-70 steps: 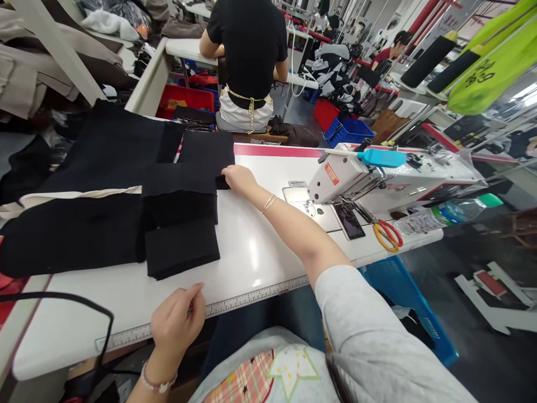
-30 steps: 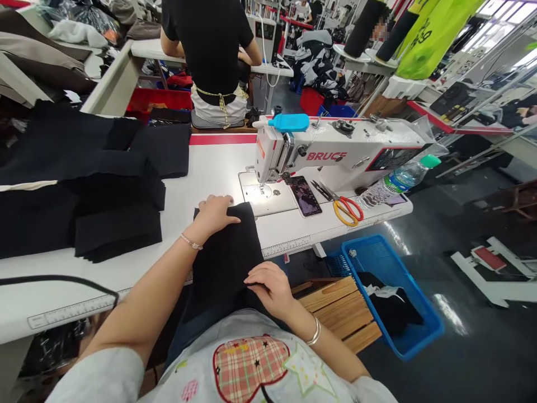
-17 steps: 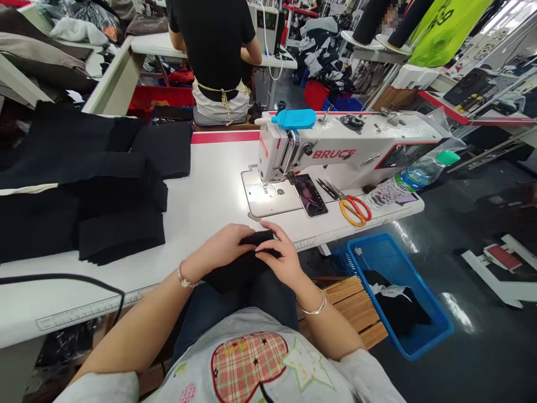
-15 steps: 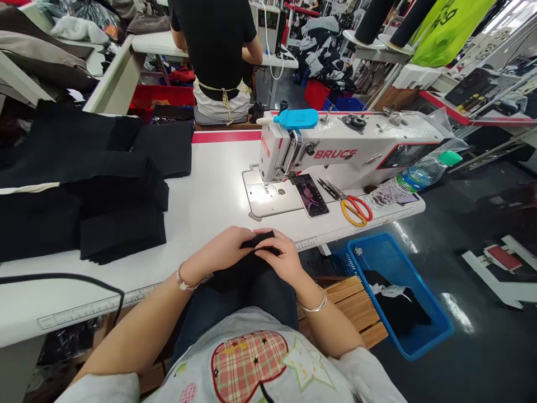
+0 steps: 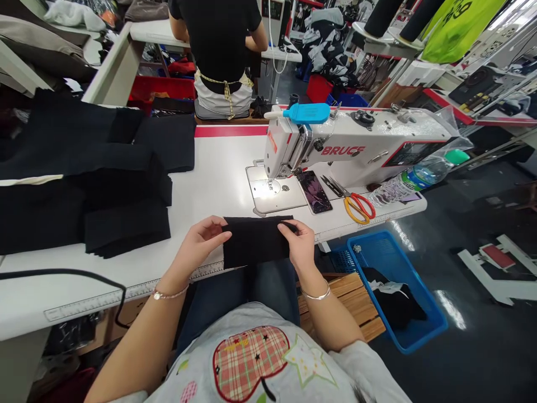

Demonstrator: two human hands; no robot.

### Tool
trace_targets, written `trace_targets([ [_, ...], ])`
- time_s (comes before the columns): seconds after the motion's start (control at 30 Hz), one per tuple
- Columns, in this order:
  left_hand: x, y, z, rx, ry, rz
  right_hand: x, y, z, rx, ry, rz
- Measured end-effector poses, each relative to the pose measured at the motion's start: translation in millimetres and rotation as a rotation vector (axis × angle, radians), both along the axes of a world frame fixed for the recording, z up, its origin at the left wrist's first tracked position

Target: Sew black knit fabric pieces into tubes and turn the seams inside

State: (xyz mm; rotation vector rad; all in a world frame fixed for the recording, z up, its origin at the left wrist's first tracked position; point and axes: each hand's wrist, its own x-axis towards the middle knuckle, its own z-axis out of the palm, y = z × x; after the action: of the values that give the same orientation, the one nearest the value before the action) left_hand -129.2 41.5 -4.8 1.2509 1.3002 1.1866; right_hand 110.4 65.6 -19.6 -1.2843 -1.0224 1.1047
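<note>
A rectangular piece of black fabric (image 5: 255,243) is stretched out over the table's front edge, above my lap. My left hand (image 5: 205,238) pinches its left edge near the upper corner, thumb toward the cloth. At the upper right corner, my right hand (image 5: 298,240) grips the fabric between thumb and fingers. Just beyond the cloth is the metal needle plate of a white sewing machine (image 5: 344,143). Stacks of folded black fabric (image 5: 126,224) lie on the table to the left of my hands.
On the machine bed lie a phone (image 5: 314,192) and orange-and-red scissors (image 5: 358,207), with a water bottle (image 5: 419,176) beside them. A blue basket (image 5: 436,330) holding dark cloth stands at lower right. A black cable (image 5: 84,273) crosses the table. Another person (image 5: 216,50) sits ahead.
My hands have moved apart, and the black fabric that was bunched between them is now spread flat and raised over the table edge.
</note>
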Motion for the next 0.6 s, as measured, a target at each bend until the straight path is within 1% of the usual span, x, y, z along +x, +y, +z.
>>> trace_targets([
  [0.1,5.4,-2.1,-3.7,-0.067,-0.058,0.058,-4.9,0.6,-0.8,-0.001,0.028,0.031],
  [0.2,10.8,-3.4,-1.4,-0.079,-0.108,0.134,-6.8,-0.7,-0.4,0.028,0.031,0.056],
  [0.3,14.0,-6.1,1.5,-0.058,-0.151,0.223,-4.9,-1.9,0.1,0.049,0.019,0.071],
  [0.4,15.8,-9.7,2.6,-0.033,-0.195,0.270,-3.4,-3.1,1.3,0.051,0.043,0.090],
  [0.6,17.7,-14.9,3.1,0.085,-0.233,0.389,-9.2,-7.1,6.2,0.159,0.075,0.055],
])
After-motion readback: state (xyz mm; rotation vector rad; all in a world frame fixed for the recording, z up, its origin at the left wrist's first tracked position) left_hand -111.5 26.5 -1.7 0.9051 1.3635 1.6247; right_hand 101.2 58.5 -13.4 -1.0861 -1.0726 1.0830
